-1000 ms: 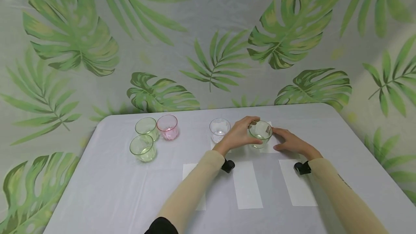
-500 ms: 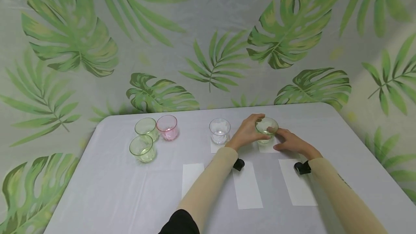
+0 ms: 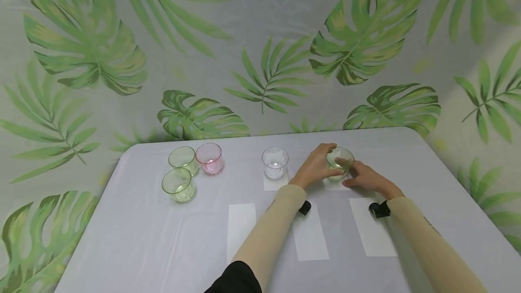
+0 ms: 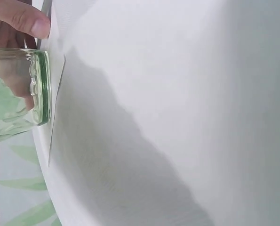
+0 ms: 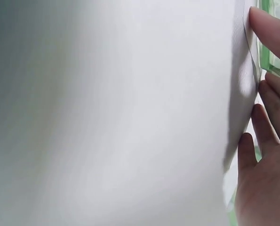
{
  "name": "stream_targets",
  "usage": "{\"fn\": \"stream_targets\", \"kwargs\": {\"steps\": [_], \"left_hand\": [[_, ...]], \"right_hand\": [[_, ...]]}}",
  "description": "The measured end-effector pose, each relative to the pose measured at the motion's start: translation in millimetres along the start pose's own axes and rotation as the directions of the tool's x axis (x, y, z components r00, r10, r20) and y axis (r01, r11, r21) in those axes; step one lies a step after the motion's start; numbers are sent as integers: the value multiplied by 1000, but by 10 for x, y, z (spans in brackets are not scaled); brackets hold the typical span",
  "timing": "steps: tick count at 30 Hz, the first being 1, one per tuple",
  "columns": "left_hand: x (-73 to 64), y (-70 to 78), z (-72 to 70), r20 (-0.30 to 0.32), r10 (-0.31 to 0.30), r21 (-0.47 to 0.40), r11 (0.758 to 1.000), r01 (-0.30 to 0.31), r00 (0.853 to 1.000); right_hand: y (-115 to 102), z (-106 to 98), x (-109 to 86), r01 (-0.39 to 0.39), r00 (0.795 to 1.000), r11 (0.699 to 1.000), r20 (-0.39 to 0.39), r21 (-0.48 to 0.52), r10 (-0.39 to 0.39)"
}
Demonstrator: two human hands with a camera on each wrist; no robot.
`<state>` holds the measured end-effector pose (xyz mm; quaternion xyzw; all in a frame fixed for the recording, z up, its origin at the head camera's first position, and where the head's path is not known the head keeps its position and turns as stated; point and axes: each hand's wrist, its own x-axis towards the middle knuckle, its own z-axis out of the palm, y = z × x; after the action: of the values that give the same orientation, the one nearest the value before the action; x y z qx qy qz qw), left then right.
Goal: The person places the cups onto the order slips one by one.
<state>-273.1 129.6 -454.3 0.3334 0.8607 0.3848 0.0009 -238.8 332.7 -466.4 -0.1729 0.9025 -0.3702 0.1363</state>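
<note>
My left hand (image 3: 315, 166) grips a green-tinted drinking glass (image 3: 341, 153) from the left, thumb in front and fingers round the far side. The glass stands upright, its base (image 4: 43, 89) right at a white paper sheet (image 3: 333, 186) near the far side of the table. My right hand (image 3: 368, 179) is at the glass's right side, fingers extended. Its fingers reach behind the glass and show through it. In the left wrist view the right thumb (image 4: 40, 28) lies apart from the glass, close to the paper. The right wrist view shows these fingers (image 5: 248, 150) loosely spread.
Left of my hands a clear glass (image 3: 275, 164) stands on another paper sheet (image 3: 278, 186). Two green-tinted glasses (image 3: 183, 159) and a pink glass (image 3: 210, 159) cluster at the far left. More paper sheets (image 3: 242, 220) lie in a front row, partly under my forearms.
My left hand has moved right with the green-tinted glass, bringing it in between the right hand's thumb and fingers. The right hand has stayed almost still.
</note>
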Motion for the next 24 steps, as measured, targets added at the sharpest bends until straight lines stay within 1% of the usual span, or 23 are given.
{"fn": "stream_targets", "kwargs": {"steps": [3,5,11,17,24], "left_hand": [[0,7,-5,22,13,32,999,-14,1000],[-6,14,-8,32,18,52,998,-19,999],[-20,27,-21,51,16,69,997,-19,999],[-10,30,-19,52,16,59,998,-19,998],[-14,42,-38,70,2,18,1000,-3,998]], "right_hand": [[-3,-6,-4,-37,999,999,3,-7,37],[-4,-9,-10,-62,998,998,5,5,62],[-43,-13,-26,-83,997,996,6,34,83],[-51,-15,-27,-91,996,996,4,22,90],[-64,-38,-32,-73,997,997,-5,28,73]]}}
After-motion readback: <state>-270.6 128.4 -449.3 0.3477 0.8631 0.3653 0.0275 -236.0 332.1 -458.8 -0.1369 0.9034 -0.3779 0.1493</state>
